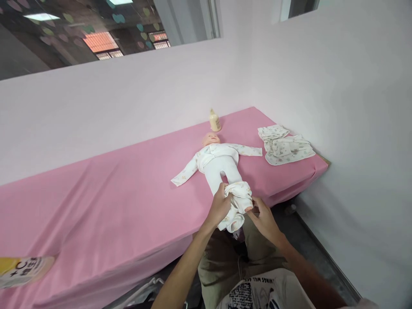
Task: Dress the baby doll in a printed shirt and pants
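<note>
A baby doll lies on its back on the pink-covered table, its feet toward me. It wears a white patterned top with the sleeves spread wide and white leggings. Bunched around its lower legs are white patterned pants. My left hand grips the bunched cloth on its left side, thumb on top. My right hand is at the doll's foot, which shows at a leg opening; its fingers pinch the cuff there. Part of those fingers is hidden behind the cloth.
A cream pump bottle stands beyond the doll's head by the wall. Folded patterned baby clothes lie at the right end of the pink table cover. A yellow and white container lies at the near left. Walls border the back and right.
</note>
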The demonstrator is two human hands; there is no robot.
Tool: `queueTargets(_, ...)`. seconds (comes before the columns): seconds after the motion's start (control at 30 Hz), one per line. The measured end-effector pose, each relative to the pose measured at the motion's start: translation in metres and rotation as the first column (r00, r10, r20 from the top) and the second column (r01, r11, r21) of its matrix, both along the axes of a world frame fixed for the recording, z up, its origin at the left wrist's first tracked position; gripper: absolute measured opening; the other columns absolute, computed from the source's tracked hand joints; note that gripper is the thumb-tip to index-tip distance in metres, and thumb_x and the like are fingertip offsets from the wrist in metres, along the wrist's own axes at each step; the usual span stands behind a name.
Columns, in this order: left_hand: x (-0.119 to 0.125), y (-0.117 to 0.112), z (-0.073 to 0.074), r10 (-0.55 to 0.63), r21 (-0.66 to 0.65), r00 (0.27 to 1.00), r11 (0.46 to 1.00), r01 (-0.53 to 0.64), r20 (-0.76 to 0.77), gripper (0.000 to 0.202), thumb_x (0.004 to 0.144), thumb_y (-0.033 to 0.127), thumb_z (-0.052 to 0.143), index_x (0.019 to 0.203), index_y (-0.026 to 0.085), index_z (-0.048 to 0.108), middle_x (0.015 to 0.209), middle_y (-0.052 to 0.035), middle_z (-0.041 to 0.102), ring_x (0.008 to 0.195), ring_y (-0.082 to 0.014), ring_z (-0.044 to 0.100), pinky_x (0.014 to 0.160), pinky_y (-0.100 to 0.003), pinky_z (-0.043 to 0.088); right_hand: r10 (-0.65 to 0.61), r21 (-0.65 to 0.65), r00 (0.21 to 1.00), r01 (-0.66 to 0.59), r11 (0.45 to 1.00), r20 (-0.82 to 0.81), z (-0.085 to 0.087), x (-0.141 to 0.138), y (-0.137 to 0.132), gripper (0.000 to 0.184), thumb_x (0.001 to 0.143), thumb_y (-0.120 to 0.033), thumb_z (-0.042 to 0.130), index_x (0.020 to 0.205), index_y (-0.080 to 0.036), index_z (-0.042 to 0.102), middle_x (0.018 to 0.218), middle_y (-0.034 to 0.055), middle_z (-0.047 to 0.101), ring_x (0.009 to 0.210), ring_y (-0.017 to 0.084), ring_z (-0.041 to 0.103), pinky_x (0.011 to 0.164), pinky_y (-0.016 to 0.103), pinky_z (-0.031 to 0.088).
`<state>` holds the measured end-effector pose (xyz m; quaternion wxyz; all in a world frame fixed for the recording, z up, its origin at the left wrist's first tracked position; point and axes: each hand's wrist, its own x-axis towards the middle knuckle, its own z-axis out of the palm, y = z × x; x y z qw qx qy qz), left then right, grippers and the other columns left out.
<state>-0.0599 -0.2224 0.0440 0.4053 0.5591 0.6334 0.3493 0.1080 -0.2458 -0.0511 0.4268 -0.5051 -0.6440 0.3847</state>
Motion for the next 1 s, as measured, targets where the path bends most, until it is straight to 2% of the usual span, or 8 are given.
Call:
queueTargets(0.1, -0.003, 0.002, 0.000, -0.049, 0.065, 0.995, 0.996, 0.055, -0.087, 0.012, 0.087, 0.024, 0.044, 0.097, 0.021, 0.050, 0.093, -0.0040, 0.064, 0.092, -0.0219, 0.060, 0.081, -0.034, 0.048, 0.005, 0.131, 0.981, -0.030, 0.991, 0.193, 0.003, 0.007, 0.023, 0.039, 0.082, -0.028, 0.061, 0.119, -0.020, 0.053, 0.115, 0.0109, 0.061, 0.108, 0.028, 0.057, 0.092, 0.044, 0.048)
queueTargets(0.2, -0.007, 0.007, -0.004, -0.080, 0.171, 0.942, 0.975, 0.142, -0.325, 0.021, 0.086, 0.020, 0.044, 0.106, 0.020, 0.050, 0.107, -0.0067, 0.060, 0.100, -0.0227, 0.057, 0.086, -0.037, 0.046, 0.050, 0.206, 0.924, -0.137, 0.969, 0.379, 0.008, 0.014, 0.044, 0.040, 0.078, -0.019, 0.062, 0.118, -0.020, 0.054, 0.118, 0.0116, 0.060, 0.113, 0.029, 0.054, 0.095, 0.044, 0.046)
queueTargets(0.33, -0.013, 0.014, -0.013, -0.068, 0.242, 0.746, 0.923, 0.300, -0.663, 0.027, 0.088, 0.015, 0.038, 0.110, 0.020, 0.053, 0.108, -0.0104, 0.058, 0.102, -0.0267, 0.053, 0.088, -0.041, 0.042, 0.126, 0.218, 0.867, -0.258, 0.941, 0.482, 0.016, 0.021, 0.054, 0.045, 0.078, -0.026, 0.068, 0.121, -0.019, 0.055, 0.119, 0.0131, 0.060, 0.113, 0.030, 0.053, 0.099, 0.046, 0.042)
queueTargets(0.43, -0.016, 0.017, -0.018, -0.038, 0.232, 0.641, 0.915, 0.331, -0.766, 0.027, 0.090, 0.017, 0.038, 0.110, 0.019, 0.056, 0.104, -0.0126, 0.060, 0.102, -0.0298, 0.052, 0.090, -0.044, 0.038, 0.296, 0.127, 0.858, -0.379, 0.917, 0.420, 0.021, 0.029, 0.053, 0.071, 0.073, -0.044, 0.075, 0.134, -0.022, 0.047, 0.129, 0.0121, 0.056, 0.120, 0.031, 0.050, 0.102, 0.048, 0.040)
queueTargets(0.53, -0.021, 0.014, -0.016, -0.030, 0.230, 0.691, 0.932, 0.281, -0.722, 0.026, 0.092, 0.025, 0.044, 0.114, 0.020, 0.056, 0.111, -0.0128, 0.059, 0.107, -0.0306, 0.050, 0.093, -0.045, 0.037, 0.433, 0.026, 0.845, -0.463, 0.886, 0.313, 0.027, 0.042, 0.059, 0.081, 0.067, -0.050, 0.078, 0.138, -0.025, 0.047, 0.138, 0.0102, 0.052, 0.129, 0.032, 0.045, 0.107, 0.051, 0.037)
queueTargets(0.73, -0.059, -0.017, -0.011, -0.083, 0.129, 0.952, 0.984, 0.126, -0.295, 0.058, 0.085, 0.050, 0.059, 0.135, 0.024, 0.043, 0.139, -0.0100, 0.045, 0.130, -0.0281, 0.039, 0.107, -0.041, 0.033, 0.509, -0.077, 0.859, -0.512, 0.856, -0.052, 0.053, 0.057, 0.093, 0.047, 0.084, -0.042, 0.062, 0.129, -0.029, 0.060, 0.135, 0.0049, 0.059, 0.123, 0.026, 0.054, 0.100, 0.044, 0.046)
queueTargets(0.83, -0.077, -0.032, -0.020, -0.051, 0.035, 0.989, 0.998, 0.056, -0.137, 0.042, 0.091, 0.048, 0.046, 0.124, 0.023, 0.052, 0.129, -0.0100, 0.054, 0.120, -0.0258, 0.049, 0.102, -0.040, 0.038, 0.480, -0.114, 0.875, -0.485, 0.867, -0.070, 0.061, 0.043, 0.109, 0.035, 0.090, -0.043, 0.053, 0.118, -0.026, 0.067, 0.122, 0.0051, 0.066, 0.114, 0.024, 0.060, 0.095, 0.040, 0.049)
queueTargets(1.0, -0.081, -0.043, -0.035, -0.143, -0.026, 0.977, 0.990, 0.141, -0.161, 0.025, 0.083, 0.042, 0.056, 0.098, 0.022, 0.062, 0.107, -0.0065, 0.062, 0.104, -0.0259, 0.053, 0.095, -0.041, 0.043, 0.644, -0.128, 0.765, -0.640, 0.758, -0.015, 0.056, 0.024, 0.126, 0.020, 0.083, -0.032, 0.060, 0.097, -0.018, 0.067, 0.090, 0.0028, 0.068, 0.079, 0.017, 0.062, 0.070, 0.030, 0.050)
